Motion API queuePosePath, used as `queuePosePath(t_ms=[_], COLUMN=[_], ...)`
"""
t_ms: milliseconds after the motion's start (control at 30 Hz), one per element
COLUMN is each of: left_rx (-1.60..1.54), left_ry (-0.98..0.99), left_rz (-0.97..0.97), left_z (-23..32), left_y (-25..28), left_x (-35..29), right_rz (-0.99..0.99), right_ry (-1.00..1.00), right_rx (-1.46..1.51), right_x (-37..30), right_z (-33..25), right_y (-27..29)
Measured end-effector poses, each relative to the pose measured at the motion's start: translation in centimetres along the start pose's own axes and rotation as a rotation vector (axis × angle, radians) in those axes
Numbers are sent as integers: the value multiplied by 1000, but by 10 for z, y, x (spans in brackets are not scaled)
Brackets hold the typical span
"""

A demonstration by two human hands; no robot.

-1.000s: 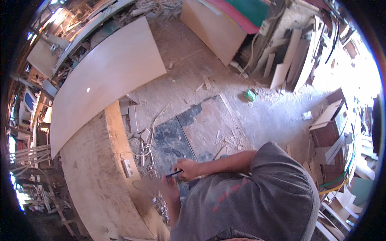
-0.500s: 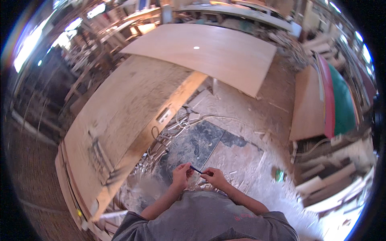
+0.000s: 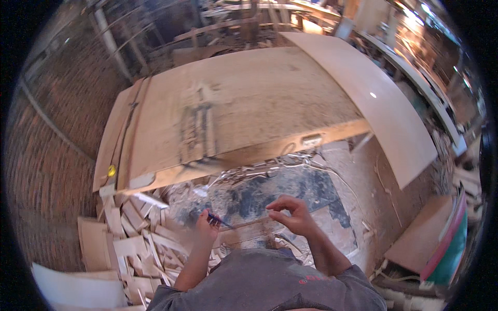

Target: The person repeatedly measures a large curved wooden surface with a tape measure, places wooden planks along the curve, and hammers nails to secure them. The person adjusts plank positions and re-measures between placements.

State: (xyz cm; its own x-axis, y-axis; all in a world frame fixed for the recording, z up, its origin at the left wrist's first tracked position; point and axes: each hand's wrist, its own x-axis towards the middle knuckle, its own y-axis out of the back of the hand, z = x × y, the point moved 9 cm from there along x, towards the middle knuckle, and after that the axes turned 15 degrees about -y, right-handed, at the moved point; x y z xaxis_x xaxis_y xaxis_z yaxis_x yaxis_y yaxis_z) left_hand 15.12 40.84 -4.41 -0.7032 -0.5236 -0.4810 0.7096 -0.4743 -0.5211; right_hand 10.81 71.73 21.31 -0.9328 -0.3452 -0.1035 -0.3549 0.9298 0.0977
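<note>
My left hand is closed around a slim dark blue pen, whose thin end points down and to the right. To the right of it, my right hand is apart from the pen. Its thumb and forefinger are bent toward each other in a pinch; anything between them is too small to make out. Both hands are held in front of my body, above the littered floor and short of the large wooden workbench.
Long dark-edged pieces and a yellow tape measure lie on the bench. A plywood sheet stretches along its right end. Wood offcuts heap at the lower left. Leaning boards stand at the lower right.
My view has swung left, bringing the bench across the front. The hands, both at the pen before, have separated; the pen stays in the left hand.
</note>
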Motion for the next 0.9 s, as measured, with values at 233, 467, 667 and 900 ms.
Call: queuePosePath(t_ms=[233, 467, 667, 900], left_rx=[-24, -237, -192, -130], left_ry=[101, -41, -35, -220], left_rz=[240, 436, 451, 404], left_z=[106, 176, 184, 256], left_y=[158, 220, 228, 187], left_x=[87, 112, 153, 196], right_rz=[-867, -1119, -1208, -1595], right_ry=[899, 784, 594, 592], right_rx=[400, 540, 625, 923], right_x=[-7, 77, 173, 269], right_z=[-278, -306, -292, -306], right_y=[-160, -276, -320, -333])
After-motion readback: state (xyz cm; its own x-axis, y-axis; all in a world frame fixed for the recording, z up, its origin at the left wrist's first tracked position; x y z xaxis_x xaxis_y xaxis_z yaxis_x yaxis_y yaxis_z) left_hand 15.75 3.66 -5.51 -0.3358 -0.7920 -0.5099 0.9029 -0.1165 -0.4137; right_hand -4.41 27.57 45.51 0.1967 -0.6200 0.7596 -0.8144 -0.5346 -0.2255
